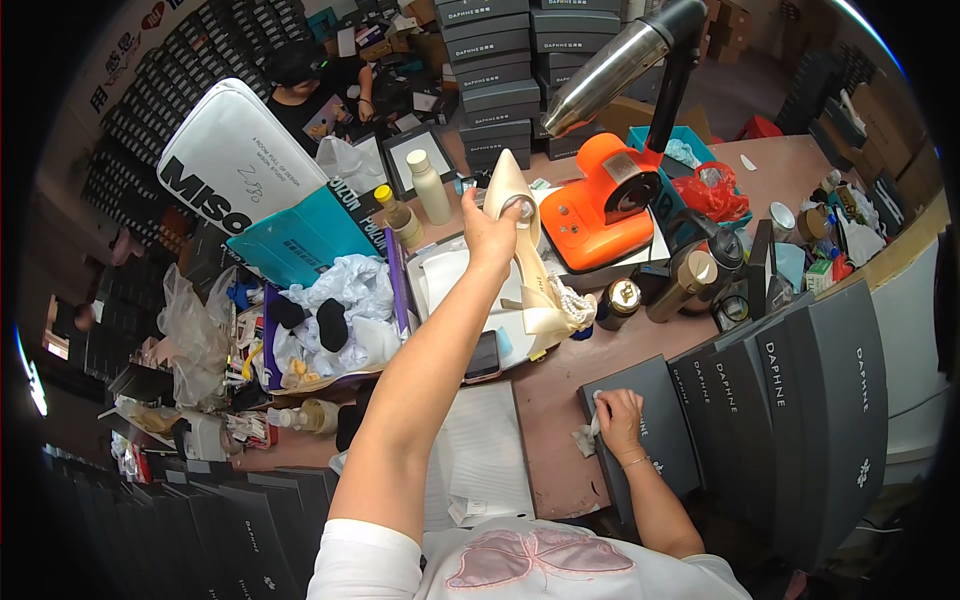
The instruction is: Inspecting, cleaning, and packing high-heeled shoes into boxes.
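Note:
My left hand (pixel 490 235) reaches far forward and grips a cream pointed-toe shoe (pixel 510 170) near its toe, the thumb pressed in at the opening. The toe points away from me, just left of an orange machine (pixel 600 225). At the near end of the shoe hang a satin bow (pixel 552 328) and a beaded strap. My right hand (pixel 620 415) is closed on a crumpled white tissue (pixel 585 440) above a dark grey shoebox (pixel 655 425) at the right front of the table. A sheet of white paper (pixel 478 440) lies between my arms.
A metal hot-air nozzle (pixel 605 75) on a black stand hangs above the orange machine. Bottles (pixel 428 190) stand behind my left hand, and a purple-edged box of crumpled paper (pixel 345 310) sits left. Shoeboxes (pixel 820 390) crowd the right. Another person (pixel 310 90) works across the table.

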A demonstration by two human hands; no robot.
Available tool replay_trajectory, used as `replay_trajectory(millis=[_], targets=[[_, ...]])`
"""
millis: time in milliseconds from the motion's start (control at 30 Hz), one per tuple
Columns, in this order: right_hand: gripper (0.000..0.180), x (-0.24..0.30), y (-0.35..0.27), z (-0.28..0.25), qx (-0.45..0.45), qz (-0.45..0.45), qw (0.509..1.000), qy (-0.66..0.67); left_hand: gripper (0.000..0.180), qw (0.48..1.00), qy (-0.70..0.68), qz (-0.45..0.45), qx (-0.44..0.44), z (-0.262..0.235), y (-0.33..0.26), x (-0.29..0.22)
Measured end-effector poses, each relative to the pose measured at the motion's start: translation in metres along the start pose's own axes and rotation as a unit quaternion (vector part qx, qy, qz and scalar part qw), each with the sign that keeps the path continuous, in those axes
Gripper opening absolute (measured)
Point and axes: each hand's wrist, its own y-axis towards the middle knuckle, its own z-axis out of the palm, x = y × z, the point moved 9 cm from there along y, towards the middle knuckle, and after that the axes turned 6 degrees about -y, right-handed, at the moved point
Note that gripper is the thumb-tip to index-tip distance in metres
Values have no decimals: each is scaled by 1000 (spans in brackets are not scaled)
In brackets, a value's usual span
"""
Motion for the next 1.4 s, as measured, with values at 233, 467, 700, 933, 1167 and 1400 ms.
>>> replay_trajectory(millis=[233,467,700,933,1167,1400], targets=[[10,-2,-1,1,-1,-1,1000,-3,81,1000,-10,4,-7,0,0,-5],[9,-8,10,-4,-6,59,995,84,81,1000,-4,22,-5,1,5,-2],[12,34,152,-4,-30,-25,985,166,76,998,-60,-15,-3,-17,13,10],[11,25,272,52,-10,-74,996,40,75,991,-116,-53,45,-27,3,4],[17,20,269,92,-11,-123,988,-94,76,976,-182,-96,68,-56,-4,27],[20,34,273,106,57,-204,945,-250,72,979,-164,-92,76,-59,-32,50]])
